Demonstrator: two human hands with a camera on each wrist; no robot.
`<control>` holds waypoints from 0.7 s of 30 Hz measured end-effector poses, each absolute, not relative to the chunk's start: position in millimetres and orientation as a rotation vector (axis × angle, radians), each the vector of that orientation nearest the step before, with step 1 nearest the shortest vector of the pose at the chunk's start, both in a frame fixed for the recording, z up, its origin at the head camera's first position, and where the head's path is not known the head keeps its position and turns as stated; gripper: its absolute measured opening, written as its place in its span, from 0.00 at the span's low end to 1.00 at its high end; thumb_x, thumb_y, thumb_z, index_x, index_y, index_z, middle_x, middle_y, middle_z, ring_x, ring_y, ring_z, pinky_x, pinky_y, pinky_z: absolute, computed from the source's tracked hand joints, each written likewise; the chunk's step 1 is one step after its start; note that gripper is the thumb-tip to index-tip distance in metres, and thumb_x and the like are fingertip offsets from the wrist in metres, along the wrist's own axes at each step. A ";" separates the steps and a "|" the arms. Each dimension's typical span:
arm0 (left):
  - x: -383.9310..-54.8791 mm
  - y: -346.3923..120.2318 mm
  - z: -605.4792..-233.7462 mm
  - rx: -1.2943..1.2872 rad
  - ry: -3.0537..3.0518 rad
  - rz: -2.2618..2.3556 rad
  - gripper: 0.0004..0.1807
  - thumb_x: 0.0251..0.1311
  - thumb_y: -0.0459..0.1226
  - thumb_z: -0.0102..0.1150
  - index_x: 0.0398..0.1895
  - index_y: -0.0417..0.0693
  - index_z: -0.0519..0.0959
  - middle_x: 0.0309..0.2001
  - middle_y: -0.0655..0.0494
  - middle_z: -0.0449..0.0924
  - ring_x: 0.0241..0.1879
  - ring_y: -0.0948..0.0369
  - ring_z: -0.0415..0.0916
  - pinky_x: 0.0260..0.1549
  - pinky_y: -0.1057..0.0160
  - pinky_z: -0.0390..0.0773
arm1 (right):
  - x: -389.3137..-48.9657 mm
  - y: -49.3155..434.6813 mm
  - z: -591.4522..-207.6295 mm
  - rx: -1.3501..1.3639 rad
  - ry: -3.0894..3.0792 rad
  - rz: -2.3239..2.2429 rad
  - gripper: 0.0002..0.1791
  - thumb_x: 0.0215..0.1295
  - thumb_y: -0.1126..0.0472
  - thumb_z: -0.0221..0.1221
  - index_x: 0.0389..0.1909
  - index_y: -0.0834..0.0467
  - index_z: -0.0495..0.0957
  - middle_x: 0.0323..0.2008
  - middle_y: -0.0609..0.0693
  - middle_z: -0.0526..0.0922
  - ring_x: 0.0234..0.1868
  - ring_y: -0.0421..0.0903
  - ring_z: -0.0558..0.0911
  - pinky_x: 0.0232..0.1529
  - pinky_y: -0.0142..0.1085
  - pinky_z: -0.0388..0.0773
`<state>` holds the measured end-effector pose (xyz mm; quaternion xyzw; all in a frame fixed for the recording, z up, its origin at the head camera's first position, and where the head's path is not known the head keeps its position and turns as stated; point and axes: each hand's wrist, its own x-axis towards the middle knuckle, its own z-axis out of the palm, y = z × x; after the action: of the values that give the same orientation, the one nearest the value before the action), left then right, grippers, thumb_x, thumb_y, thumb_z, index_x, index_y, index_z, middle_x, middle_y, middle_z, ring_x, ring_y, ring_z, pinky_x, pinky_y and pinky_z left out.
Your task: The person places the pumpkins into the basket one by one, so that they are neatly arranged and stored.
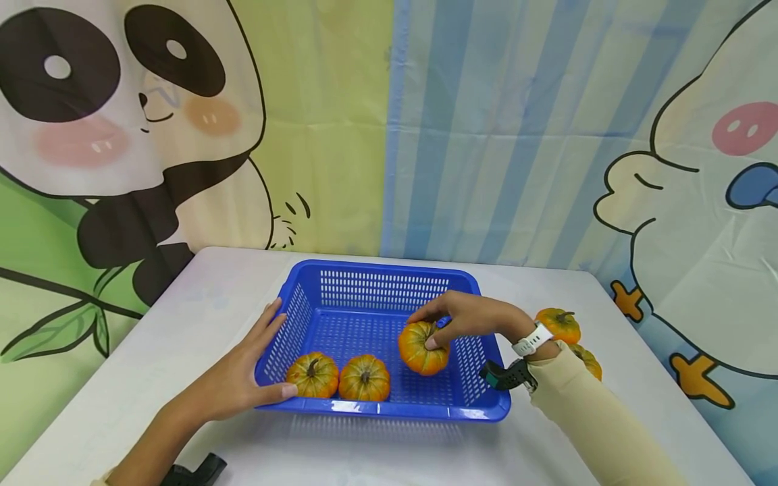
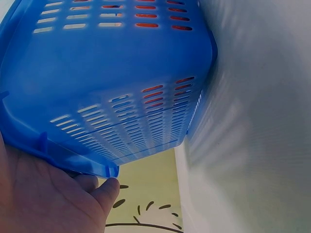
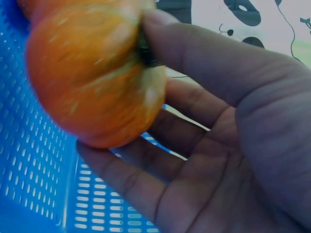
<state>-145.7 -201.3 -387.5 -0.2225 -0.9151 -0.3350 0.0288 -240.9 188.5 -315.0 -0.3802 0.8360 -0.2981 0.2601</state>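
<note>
Over the right part of a blue plastic basket (image 1: 383, 408), my right hand (image 1: 468, 316) grips a small orange pumpkin (image 1: 419, 354). In the right wrist view the thumb presses by the stem of the pumpkin (image 3: 92, 77) and the fingers support its other side. Two more small pumpkins, one at the left corner (image 1: 313, 376) and one beside it (image 1: 365, 379), sit inside along the front wall. My left hand (image 1: 243, 374) rests against the basket's front left corner, thumb on the front rim and straight fingers along the left side. Its fingertips show at the rim in the left wrist view.
On the white table (image 1: 231, 290), right of the basket, lie a pumpkin (image 1: 558, 325) and another pumpkin (image 1: 586, 361), partly hidden by the right forearm. A printed curtain (image 1: 474, 135) hangs behind the table. A dark strap (image 1: 197, 469) shows at the left wrist.
</note>
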 end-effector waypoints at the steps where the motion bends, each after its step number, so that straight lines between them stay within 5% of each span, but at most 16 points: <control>1: -145.8 -201.3 -387.6 -0.686 -2.824 -1.033 0.58 0.50 0.56 0.66 0.78 0.46 0.45 0.78 0.53 0.31 0.73 0.37 0.40 0.56 0.27 0.56 | -241.0 188.2 -315.3 -1.030 2.256 -0.799 0.25 0.62 0.56 0.66 0.61 0.56 0.77 0.49 0.42 0.82 0.50 0.42 0.80 0.49 0.33 0.79; 21: -146.0 -201.5 -387.6 -0.690 -2.817 -1.043 0.58 0.50 0.56 0.66 0.78 0.46 0.45 0.78 0.54 0.31 0.73 0.37 0.40 0.56 0.27 0.57 | -239.8 168.1 -323.3 -0.977 2.208 -0.707 0.23 0.61 0.57 0.67 0.58 0.51 0.79 0.46 0.39 0.82 0.49 0.42 0.80 0.49 0.32 0.78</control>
<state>-146.0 -201.5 -387.6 -0.2238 -0.9135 -0.3383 0.0298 -239.8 168.1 -323.3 -0.3695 0.8351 -0.2674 0.3076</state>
